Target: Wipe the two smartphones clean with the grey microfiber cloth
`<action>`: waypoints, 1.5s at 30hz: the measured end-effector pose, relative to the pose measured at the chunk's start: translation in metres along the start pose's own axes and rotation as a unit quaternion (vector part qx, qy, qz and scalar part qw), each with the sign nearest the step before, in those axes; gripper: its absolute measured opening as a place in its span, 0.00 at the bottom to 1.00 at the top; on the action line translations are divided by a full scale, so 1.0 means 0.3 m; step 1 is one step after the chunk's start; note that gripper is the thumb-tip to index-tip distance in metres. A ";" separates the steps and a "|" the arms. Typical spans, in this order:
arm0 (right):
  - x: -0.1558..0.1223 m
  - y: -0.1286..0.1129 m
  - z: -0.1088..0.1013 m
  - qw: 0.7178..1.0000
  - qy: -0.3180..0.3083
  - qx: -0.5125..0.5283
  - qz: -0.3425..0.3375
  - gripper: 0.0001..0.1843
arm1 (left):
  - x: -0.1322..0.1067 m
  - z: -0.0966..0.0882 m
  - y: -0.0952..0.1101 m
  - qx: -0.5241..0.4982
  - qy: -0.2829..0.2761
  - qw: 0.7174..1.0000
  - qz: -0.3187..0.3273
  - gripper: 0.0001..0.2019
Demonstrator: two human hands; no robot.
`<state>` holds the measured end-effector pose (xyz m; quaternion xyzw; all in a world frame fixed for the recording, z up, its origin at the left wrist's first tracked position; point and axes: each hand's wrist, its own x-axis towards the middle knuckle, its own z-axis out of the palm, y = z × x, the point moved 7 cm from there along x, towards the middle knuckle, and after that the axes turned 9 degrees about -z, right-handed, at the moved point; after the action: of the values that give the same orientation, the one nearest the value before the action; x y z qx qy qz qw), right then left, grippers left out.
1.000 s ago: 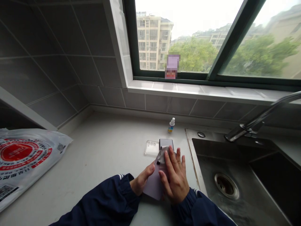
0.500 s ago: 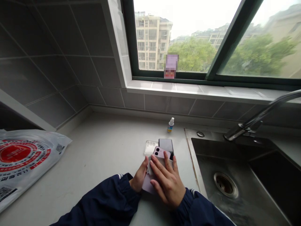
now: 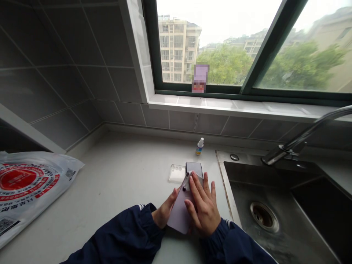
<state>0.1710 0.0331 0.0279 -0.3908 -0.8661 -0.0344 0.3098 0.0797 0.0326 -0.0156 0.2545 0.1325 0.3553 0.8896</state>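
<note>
A lilac phone (image 3: 180,212) lies tilted in my left hand (image 3: 165,209), back side up. My left thumb runs along its left edge, and the other fingers are hidden beneath. Flat on the upper back of the phone rests my right hand (image 3: 202,206), fingers stretched, pressing a thin pale cloth (image 3: 188,184) around the camera lenses. Most of the cloth is covered by those fingers. Just beyond the hands, a second phone (image 3: 194,167) with a dark screen lies on the counter. Beside it on the left is a clear phone case (image 3: 176,173).
A small white-capped spray bottle (image 3: 200,146) stands farther back on the pale counter (image 3: 123,176). To the right are a steel sink (image 3: 275,242) and a curved tap (image 3: 308,134). A printed plastic bag (image 3: 33,187) lies at the left, and a window sill (image 3: 220,105) runs behind.
My right hand has slid up and slightly right over the phone's back, toward the lenses. The phone has tilted and turned in my left hand, showing more of its lower back.
</note>
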 end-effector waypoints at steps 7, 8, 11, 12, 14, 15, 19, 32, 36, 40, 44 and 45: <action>0.005 -0.023 0.004 0.999 -0.024 0.001 -0.048 0.34 | 0.013 0.047 0.025 0.010 -0.036 0.999 0.031 0.26; 0.005 -0.027 0.005 0.998 -0.026 0.001 -0.059 0.34 | 0.015 0.050 0.030 0.006 -0.037 0.999 0.039 0.26; 0.005 -0.038 0.004 0.996 -0.021 0.002 -0.087 0.34 | 0.019 0.050 0.038 0.000 -0.036 0.998 0.057 0.25; 0.005 -0.040 0.003 0.996 -0.018 0.003 -0.092 0.34 | 0.020 0.047 0.039 -0.002 -0.032 0.998 0.059 0.25; 0.004 -0.047 0.003 0.994 -0.020 0.006 -0.103 0.33 | 0.020 0.037 0.043 -0.012 -0.020 0.998 0.067 0.24; 0.003 -0.053 0.004 0.994 -0.024 0.008 -0.110 0.33 | 0.020 0.030 0.046 -0.021 -0.012 0.997 0.071 0.24; -0.001 -0.071 0.011 0.990 -0.041 0.007 -0.135 0.32 | 0.022 0.010 0.048 -0.050 0.006 0.997 0.062 0.27; -0.002 -0.032 0.011 0.999 -0.021 -0.017 -0.036 0.35 | 0.020 0.039 0.055 -0.005 0.008 0.998 0.067 0.26; -0.003 -0.006 0.009 1.000 -0.012 -0.017 0.010 0.35 | 0.007 0.016 0.021 0.025 0.013 1.000 0.006 0.29; -0.001 0.000 0.009 1.000 -0.012 -0.006 0.011 0.35 | -0.003 -0.014 -0.012 0.031 0.014 0.999 -0.036 0.32; -0.001 -0.010 0.010 1.000 -0.018 -0.003 -0.010 0.34 | 0.005 -0.017 0.002 0.024 0.001 1.000 0.009 0.30; -0.001 -0.012 0.010 1.000 -0.018 -0.002 -0.014 0.34 | 0.007 -0.011 0.006 0.023 -0.004 1.000 0.015 0.29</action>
<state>0.1672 0.0313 0.0260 -0.3796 -0.8770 -0.0329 0.2926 0.0788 0.0363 -0.0175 0.2786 0.1334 0.3647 0.8784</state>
